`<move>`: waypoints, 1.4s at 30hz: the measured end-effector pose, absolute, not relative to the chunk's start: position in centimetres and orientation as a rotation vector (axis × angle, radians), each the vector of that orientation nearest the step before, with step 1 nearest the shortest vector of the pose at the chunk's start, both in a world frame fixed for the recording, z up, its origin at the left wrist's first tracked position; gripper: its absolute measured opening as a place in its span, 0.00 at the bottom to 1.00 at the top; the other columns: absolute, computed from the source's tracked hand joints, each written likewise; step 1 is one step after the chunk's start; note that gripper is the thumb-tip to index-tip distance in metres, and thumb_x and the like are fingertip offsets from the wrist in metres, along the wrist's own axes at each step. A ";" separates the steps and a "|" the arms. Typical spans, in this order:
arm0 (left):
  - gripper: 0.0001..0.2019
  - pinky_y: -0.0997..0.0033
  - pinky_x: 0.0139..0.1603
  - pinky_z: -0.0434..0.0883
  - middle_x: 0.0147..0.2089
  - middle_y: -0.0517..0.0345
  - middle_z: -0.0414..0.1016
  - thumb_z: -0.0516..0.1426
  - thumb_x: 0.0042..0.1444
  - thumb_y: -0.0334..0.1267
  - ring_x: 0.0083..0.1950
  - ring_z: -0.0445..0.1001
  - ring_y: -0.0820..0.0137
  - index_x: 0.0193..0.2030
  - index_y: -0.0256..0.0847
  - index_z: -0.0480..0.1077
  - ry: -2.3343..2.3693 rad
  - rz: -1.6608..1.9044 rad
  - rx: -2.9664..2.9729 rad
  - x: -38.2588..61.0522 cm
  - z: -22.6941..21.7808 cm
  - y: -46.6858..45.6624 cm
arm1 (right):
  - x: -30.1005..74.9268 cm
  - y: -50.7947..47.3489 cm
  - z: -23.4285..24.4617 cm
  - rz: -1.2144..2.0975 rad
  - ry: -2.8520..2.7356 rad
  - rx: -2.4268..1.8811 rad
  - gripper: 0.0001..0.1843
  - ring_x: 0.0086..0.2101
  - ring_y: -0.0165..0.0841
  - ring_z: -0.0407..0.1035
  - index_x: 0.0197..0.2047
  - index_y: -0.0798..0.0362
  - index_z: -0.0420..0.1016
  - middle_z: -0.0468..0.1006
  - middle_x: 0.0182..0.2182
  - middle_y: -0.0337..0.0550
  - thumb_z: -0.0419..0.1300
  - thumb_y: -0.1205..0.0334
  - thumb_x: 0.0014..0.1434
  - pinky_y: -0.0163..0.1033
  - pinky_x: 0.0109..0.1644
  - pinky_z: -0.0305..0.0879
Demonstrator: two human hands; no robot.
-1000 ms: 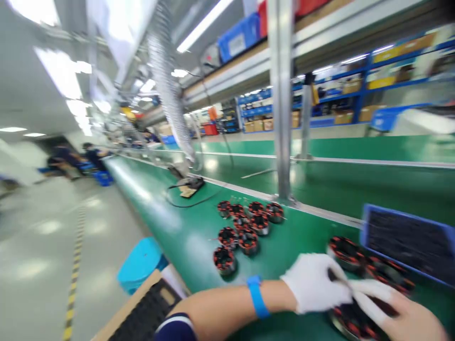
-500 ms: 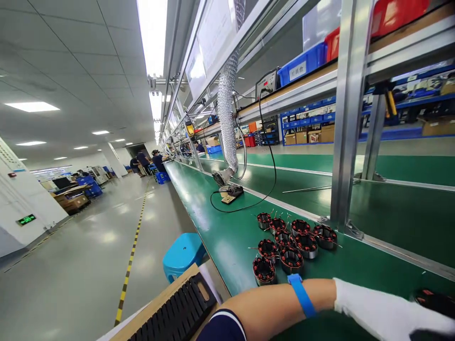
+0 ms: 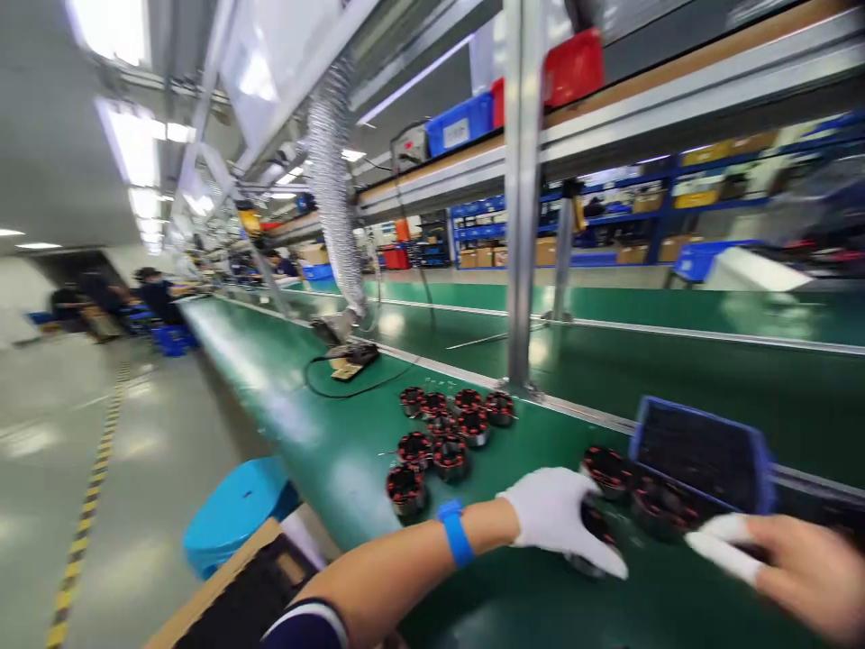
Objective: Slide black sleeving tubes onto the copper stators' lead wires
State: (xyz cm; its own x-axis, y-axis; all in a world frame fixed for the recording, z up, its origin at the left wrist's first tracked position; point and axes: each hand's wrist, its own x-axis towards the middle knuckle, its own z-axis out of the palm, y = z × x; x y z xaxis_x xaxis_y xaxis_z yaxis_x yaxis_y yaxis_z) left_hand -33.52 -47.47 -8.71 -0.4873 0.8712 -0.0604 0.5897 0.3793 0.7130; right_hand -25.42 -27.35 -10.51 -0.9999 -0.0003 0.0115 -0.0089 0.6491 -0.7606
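Blue stool point(image 3: 236, 505) on the floor below the near edge of the green desk point(image 3: 338, 469). Farther along the desk, near its far edge, a ribbed silver hose point(image 3: 334, 189) hangs down to a small tool stand point(image 3: 351, 361) with a black cable looped beside it. To the right, a cluster of stators point(image 3: 442, 433) with red-and-black windings stands mid-desk, packed close together, in front of the metal upright point(image 3: 520, 198). The person's left forearm, bearing a blue wristband point(image 3: 456, 534), crosses the near edge of the desk. The left hand point(image 3: 558, 518), in a white glove, rests on the desk with its fingers curved round a single stator point(image 3: 593, 532), thumb on the far side and one finger along the near side; this stator sits near the near edge, well apart from the cluster. Just beyond the hand, further stators point(image 3: 608, 469) lie in a loose row beside a blue tray point(image 3: 766, 473), whose contents are dark and too blurred to tell. At the right, the right hand point(image 3: 804, 572) hovers over the near edge, blurred, its white-sheathed fingers point(image 3: 716, 547) stretched leftwards, close together, pinching nothing.
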 end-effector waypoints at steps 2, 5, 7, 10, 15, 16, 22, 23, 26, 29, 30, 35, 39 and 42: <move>0.26 0.69 0.33 0.67 0.31 0.59 0.73 0.61 0.34 0.57 0.34 0.71 0.64 0.37 0.40 0.72 2.316 1.030 0.947 -33.6 -10.0 -48.0 | -22.9 -26.2 -9.6 1.371 -3.055 -0.009 0.13 0.17 0.32 0.65 0.13 0.52 0.62 0.65 0.12 0.42 0.55 0.60 0.45 0.34 0.19 0.53; 0.19 0.70 0.35 0.66 0.31 0.58 0.72 0.59 0.40 0.52 0.35 0.70 0.66 0.34 0.39 0.74 2.221 1.101 0.968 -33.9 -11.5 -47.6 | -22.4 -27.5 -9.5 1.608 -3.143 -0.047 0.13 0.16 0.29 0.64 0.14 0.54 0.57 0.62 0.11 0.36 0.51 0.62 0.46 0.29 0.16 0.54; 0.14 0.71 0.39 0.65 0.33 0.60 0.71 0.60 0.42 0.46 0.37 0.69 0.67 0.34 0.40 0.74 2.143 1.153 1.033 -33.6 -12.0 -47.2 | -23.4 -28.8 -10.3 1.698 -3.013 -0.205 0.09 0.17 0.29 0.65 0.17 0.54 0.61 0.66 0.14 0.37 0.51 0.62 0.46 0.28 0.15 0.56; 0.11 0.73 0.43 0.63 0.36 0.60 0.70 0.59 0.43 0.38 0.40 0.67 0.69 0.36 0.40 0.71 2.103 1.274 1.030 -32.7 -12.1 -46.6 | -24.6 -30.0 -11.5 1.747 -2.822 -0.352 0.06 0.17 0.29 0.65 0.22 0.56 0.67 0.69 0.16 0.39 0.53 0.62 0.46 0.29 0.17 0.59; 0.07 0.74 0.35 0.63 0.32 0.63 0.65 0.56 0.45 0.33 0.33 0.63 0.73 0.32 0.39 0.62 2.121 1.456 0.895 -31.3 -12.6 -46.2 | -24.4 -30.9 -11.5 1.838 -2.614 -0.356 0.04 0.21 0.29 0.67 0.25 0.56 0.65 0.70 0.19 0.39 0.53 0.64 0.45 0.31 0.22 0.62; 0.07 0.75 0.34 0.62 0.30 0.64 0.64 0.56 0.44 0.32 0.32 0.62 0.74 0.31 0.40 0.60 2.122 1.499 0.866 -31.1 -12.7 -46.1 | -24.2 -31.0 -11.3 1.758 -2.623 -0.300 0.03 0.22 0.29 0.66 0.25 0.55 0.65 0.70 0.20 0.39 0.52 0.65 0.46 0.31 0.24 0.62; 0.11 0.75 0.34 0.61 0.29 0.65 0.62 0.57 0.40 0.29 0.33 0.62 0.74 0.28 0.40 0.57 2.226 1.679 0.657 -30.3 -13.6 -45.1 | -23.8 -30.7 -10.6 1.197 -2.768 -0.241 0.04 0.21 0.29 0.63 0.23 0.54 0.66 0.70 0.18 0.38 0.52 0.68 0.46 0.32 0.25 0.57; 0.11 0.74 0.34 0.61 0.29 0.65 0.63 0.57 0.40 0.29 0.33 0.62 0.73 0.28 0.40 0.58 2.232 1.690 0.641 -30.3 -13.7 -45.0 | -24.0 -30.4 -10.6 1.260 -2.803 -0.305 0.04 0.20 0.29 0.63 0.23 0.54 0.66 0.70 0.18 0.38 0.51 0.68 0.45 0.32 0.24 0.57; 0.13 0.73 0.36 0.63 0.31 0.63 0.64 0.58 0.40 0.30 0.34 0.64 0.73 0.33 0.40 0.59 2.184 1.721 0.622 -30.1 -13.8 -45.0 | -24.3 -29.7 -10.6 1.373 -2.859 -0.366 0.04 0.20 0.29 0.64 0.23 0.55 0.66 0.70 0.18 0.38 0.51 0.68 0.45 0.31 0.23 0.56; 0.19 0.71 0.40 0.64 0.36 0.60 0.65 0.60 0.40 0.31 0.37 0.66 0.71 0.40 0.40 0.59 2.088 1.762 0.622 -30.1 -13.7 -45.2 | -24.3 -29.6 -10.1 1.258 -2.857 -0.217 0.06 0.24 0.30 0.65 0.23 0.55 0.68 0.72 0.21 0.38 0.53 0.64 0.47 0.32 0.27 0.57; 0.19 0.71 0.41 0.64 0.37 0.59 0.66 0.60 0.40 0.32 0.38 0.67 0.71 0.40 0.40 0.59 2.066 1.762 0.641 -30.1 -13.7 -45.3 | -24.2 -29.6 -9.9 1.241 -2.863 -0.170 0.07 0.25 0.30 0.65 0.23 0.55 0.69 0.72 0.22 0.38 0.54 0.64 0.48 0.32 0.29 0.58; 0.17 0.71 0.40 0.65 0.35 0.60 0.67 0.59 0.42 0.32 0.37 0.67 0.71 0.39 0.40 0.60 2.026 1.680 0.718 -30.2 -13.6 -45.5 | -24.5 -30.3 -8.8 1.087 -2.834 -0.006 0.10 0.28 0.31 0.65 0.24 0.55 0.69 0.73 0.25 0.39 0.50 0.67 0.53 0.33 0.32 0.58; 0.15 0.72 0.37 0.65 0.33 0.61 0.68 0.59 0.43 0.31 0.35 0.67 0.71 0.39 0.39 0.60 1.976 1.641 0.786 -30.6 -13.2 -45.4 | -25.7 -31.0 -6.7 0.290 -2.977 0.423 0.08 0.29 0.32 0.63 0.22 0.56 0.68 0.71 0.25 0.43 0.51 0.74 0.47 0.33 0.30 0.55; 0.14 0.73 0.37 0.65 0.33 0.62 0.68 0.58 0.43 0.30 0.36 0.67 0.72 0.38 0.39 0.61 1.949 1.632 0.831 -30.7 -13.0 -45.5 | -26.8 -31.1 -4.7 -0.208 -3.014 0.897 0.08 0.31 0.34 0.63 0.23 0.57 0.69 0.70 0.24 0.45 0.54 0.77 0.41 0.33 0.27 0.52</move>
